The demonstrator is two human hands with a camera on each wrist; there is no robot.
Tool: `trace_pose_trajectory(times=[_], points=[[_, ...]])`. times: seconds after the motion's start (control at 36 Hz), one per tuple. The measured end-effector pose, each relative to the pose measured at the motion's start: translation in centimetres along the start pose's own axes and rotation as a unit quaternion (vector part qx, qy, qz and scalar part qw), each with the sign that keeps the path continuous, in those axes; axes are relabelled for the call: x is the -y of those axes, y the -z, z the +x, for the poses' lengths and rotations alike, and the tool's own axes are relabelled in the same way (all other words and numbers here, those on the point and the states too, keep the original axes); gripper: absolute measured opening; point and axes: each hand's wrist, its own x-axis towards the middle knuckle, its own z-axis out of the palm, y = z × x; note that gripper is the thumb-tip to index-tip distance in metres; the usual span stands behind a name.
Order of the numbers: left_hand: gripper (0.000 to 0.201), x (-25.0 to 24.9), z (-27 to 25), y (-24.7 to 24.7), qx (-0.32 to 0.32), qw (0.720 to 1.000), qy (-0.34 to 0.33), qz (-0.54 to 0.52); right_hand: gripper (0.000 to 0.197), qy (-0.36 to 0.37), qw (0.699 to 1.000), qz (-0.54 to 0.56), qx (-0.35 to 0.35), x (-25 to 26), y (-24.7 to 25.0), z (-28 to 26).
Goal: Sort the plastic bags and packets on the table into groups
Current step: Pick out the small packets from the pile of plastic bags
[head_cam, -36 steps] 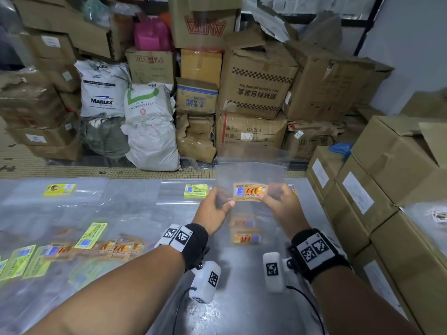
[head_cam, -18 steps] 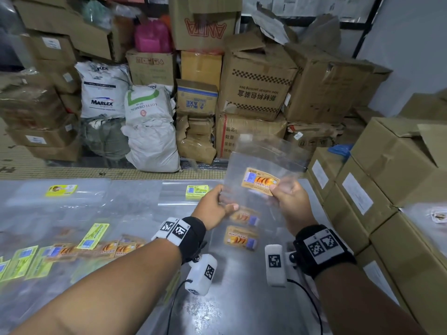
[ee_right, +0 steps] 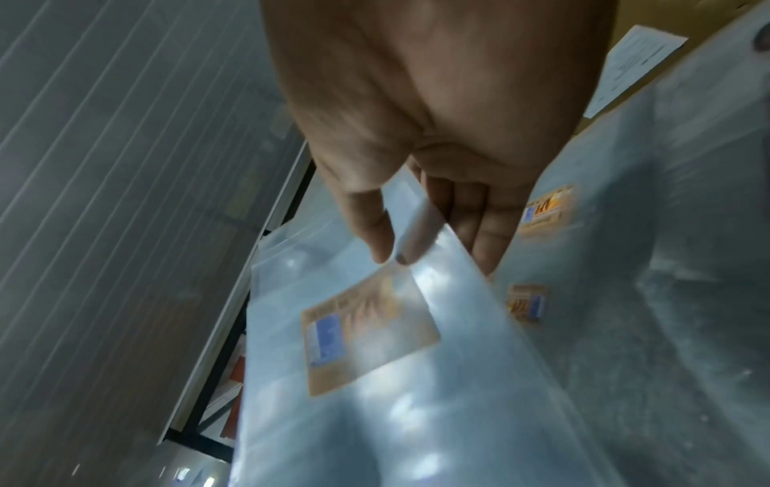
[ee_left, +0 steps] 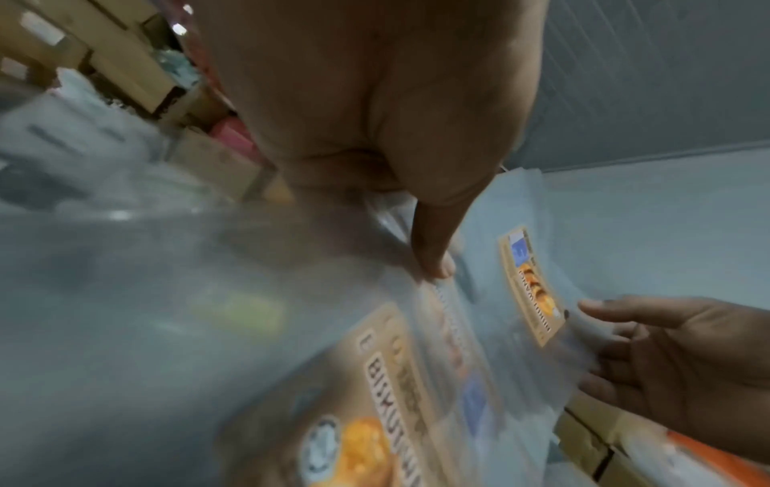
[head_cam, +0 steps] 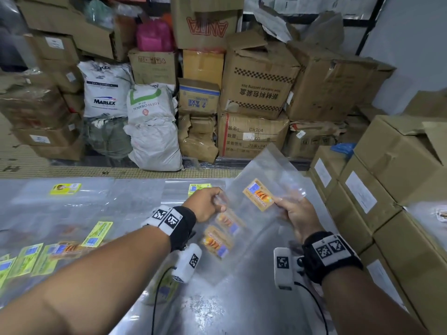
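Far left of the surface (head_cam: 135, 209): yellow-green labelled bags (head_cam: 96, 234) lie in an overlapping row, one more yellow-labelled bag (head_cam: 64, 189) further back. Looks like the green group is already laid out.

Left hand (head_cam: 205, 206): fingers curled, pinching the left edge of the clear bag with orange label (head_cam: 258, 195). In the left wrist view a fingertip (ee_left: 435, 267) presses on plastic; grip detail is blurred.

Centre: two orange-labelled bags (head_cam: 217, 240) lie flat on the surface just under the raised one. Likely the orange group's stack.

Right hand (head_cam: 296, 213): thumb on top, fingers beneath, pinching the raised bag's lower right edge beside the label. Bag is off the surface, tilted, top corner leaning right toward the cartons (head_cam: 377, 180).

Step in hand, my read: label checked, bag being placed with its group. Next move: lower it onto the orange stack, align labels, release both hands. Film is thin and slippery, so it may slide off the stack.

Both forearms extended forward, wrists level, hands near each other.
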Motion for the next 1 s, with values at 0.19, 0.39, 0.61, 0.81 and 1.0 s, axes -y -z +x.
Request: trace_pose_trajectory(times=[0.19,0.39,0.61,0.81,1.0], points=[[0.032,-1.0,-0.2,2.9,0.031,0.973,-0.020,0.229,0.070,0.027,0.997,-0.051,-0.041,-1.2,0.8,0.3],[0.028,-1.6,0.0,2.8,0.021,0.911,-0.072,0.407,0.104,0.077,0.982,-0.173,0.000,-2.6,0.2,0.2],[0.040,-2.5,0.5,1.0,0.026,0.884,-0.072,0.461,0.088,0.275,0.893,-0.354,-0.044,-2.1,-0.9,-0.2],[0.042,-3.0,1.1,-0.2,0.044,0.883,-0.082,0.461,0.024,0.328,0.795,-0.508,0.049,-1.5,-1.3,-0.5],[0.035,-2.0,1.2,-0.3,0.070,0.886,-0.058,0.454,0.024,0.257,0.750,-0.600,0.103,-0.6,-1.2,-0.2]])
